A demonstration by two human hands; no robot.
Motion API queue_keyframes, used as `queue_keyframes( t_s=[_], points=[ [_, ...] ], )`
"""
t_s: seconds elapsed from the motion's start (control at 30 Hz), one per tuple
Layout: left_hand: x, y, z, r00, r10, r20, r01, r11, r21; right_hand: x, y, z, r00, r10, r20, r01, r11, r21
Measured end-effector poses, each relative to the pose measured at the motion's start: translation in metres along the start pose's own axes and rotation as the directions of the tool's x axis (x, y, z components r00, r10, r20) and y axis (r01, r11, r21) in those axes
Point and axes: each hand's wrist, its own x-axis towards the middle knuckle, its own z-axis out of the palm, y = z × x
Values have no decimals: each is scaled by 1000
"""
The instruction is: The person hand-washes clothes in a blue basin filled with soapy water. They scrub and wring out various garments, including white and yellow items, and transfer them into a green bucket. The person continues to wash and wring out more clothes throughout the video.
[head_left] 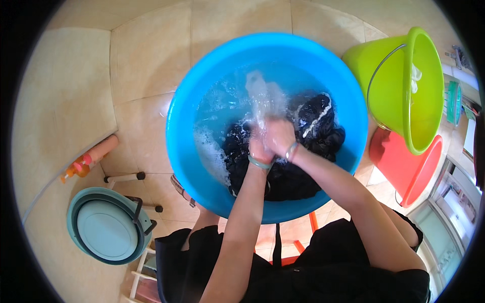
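Note:
A large blue basin (177, 131) holds soapy water and a heap of dark wet clothes (295, 179). In its middle, a wet whitish cloth (258, 93), blurred by motion, stretches away from my hands; its exact kind is not clear. My left hand (259, 147), with a pale green bangle on its wrist, is closed on the near end of the cloth. Pressed against it from the right, my right hand (280, 136) is closed on the cloth too. Both hands are smeared by movement, above the dark clothes, and the fingertips are hidden.
Right of the basin stands a lime green bucket (386, 86) with something white inside, beside a red bucket (399, 164). To the left are a folded grey-green basin (103, 230) and orange-pink bottles (88, 156) by the wall. Tiled floor (146, 129) surrounds the basin.

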Motion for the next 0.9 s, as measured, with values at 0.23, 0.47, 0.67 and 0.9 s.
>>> queue_keyframes(
  t_s=[0.23,0.47,0.67,0.9],
  points=[
    [3,-6,27,946,88,-312,-39,986,159,34,0,6,1000,-25,15,25,1000,10],
    [4,-12,39,943,61,-326,10,977,211,56,22,-8,1000,-21,-23,19,996,-88],
    [-9,3,7,967,68,244,-83,995,53,-31,-11,-3,995,66,72,-74,992,106],
    [9,-12,35,966,49,-252,-17,992,124,77,20,-17,1000,7,22,-4,991,-133]
  ],
)
